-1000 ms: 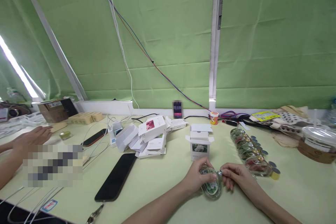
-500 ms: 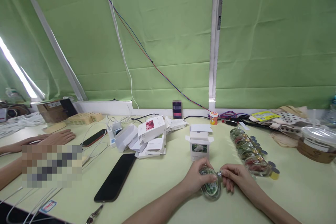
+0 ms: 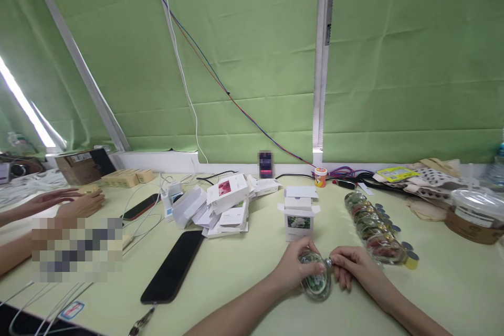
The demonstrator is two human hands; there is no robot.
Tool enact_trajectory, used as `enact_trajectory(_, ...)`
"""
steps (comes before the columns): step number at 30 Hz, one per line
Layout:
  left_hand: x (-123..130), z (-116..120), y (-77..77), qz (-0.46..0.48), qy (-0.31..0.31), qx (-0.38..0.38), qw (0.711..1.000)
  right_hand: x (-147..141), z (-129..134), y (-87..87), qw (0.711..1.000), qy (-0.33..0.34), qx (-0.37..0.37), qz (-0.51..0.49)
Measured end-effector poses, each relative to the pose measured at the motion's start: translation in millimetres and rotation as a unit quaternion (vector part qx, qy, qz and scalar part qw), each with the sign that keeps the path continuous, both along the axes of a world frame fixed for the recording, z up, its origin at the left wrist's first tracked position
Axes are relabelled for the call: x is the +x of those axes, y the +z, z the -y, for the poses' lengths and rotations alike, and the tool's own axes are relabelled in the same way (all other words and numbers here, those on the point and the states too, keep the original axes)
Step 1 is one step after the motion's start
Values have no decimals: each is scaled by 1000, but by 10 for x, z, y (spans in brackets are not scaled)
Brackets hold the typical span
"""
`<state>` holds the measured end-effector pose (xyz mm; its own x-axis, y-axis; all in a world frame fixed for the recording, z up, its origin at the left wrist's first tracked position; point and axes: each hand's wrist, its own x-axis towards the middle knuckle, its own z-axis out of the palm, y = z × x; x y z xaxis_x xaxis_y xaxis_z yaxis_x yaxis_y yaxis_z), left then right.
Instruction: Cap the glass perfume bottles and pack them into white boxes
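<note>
My left hand (image 3: 296, 264) is wrapped round a round clear glass bottle (image 3: 317, 282) with a green and white picture, held tilted just above or on the table. The fingers of my right hand (image 3: 352, 266) pinch the small silvery neck or cap at the bottle's right end; the exact part is too small to tell. Right behind my left hand stands an open white box (image 3: 299, 223) with a white flower picture, its flaps up. To the right of it lies a row of several similar bottles (image 3: 385, 248) with round caps beside them.
White cartons (image 3: 228, 194) lie in a heap left of centre, near a black phone (image 3: 173, 268). A small orange-and-white jar (image 3: 320, 177) stands at the back. A lidded cup (image 3: 476, 215) is at the right. Another person's hands (image 3: 81, 205) work at the far left among white cables.
The other person's hands at the far left have shifted and now hold a pale yellowish item. My own hands and the bottle look unchanged.
</note>
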<state>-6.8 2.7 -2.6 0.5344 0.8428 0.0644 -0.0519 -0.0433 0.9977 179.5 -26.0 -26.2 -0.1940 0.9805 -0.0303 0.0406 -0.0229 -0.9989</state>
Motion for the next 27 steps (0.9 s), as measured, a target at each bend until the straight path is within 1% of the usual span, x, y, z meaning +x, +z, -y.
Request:
enact_trajectory(5,28,1,22,35,6,-43,998,-9,2,22,1000,-6,5,-4)
enact_trajectory(13,52,-1,35,93,20,-100,990,8,-18,-10,999,-15,8,-41)
enact_trajectory(17,47,-7,34,108,20,-107,988,24,-2,28,997,-34,43,-60)
enact_trajectory(20,49,1,40,106,17,-110,988,31,9,47,996,-30,64,-48)
enact_trajectory(27,39,3,10,60,17,-79,995,22,-7,-10,998,-4,34,-50)
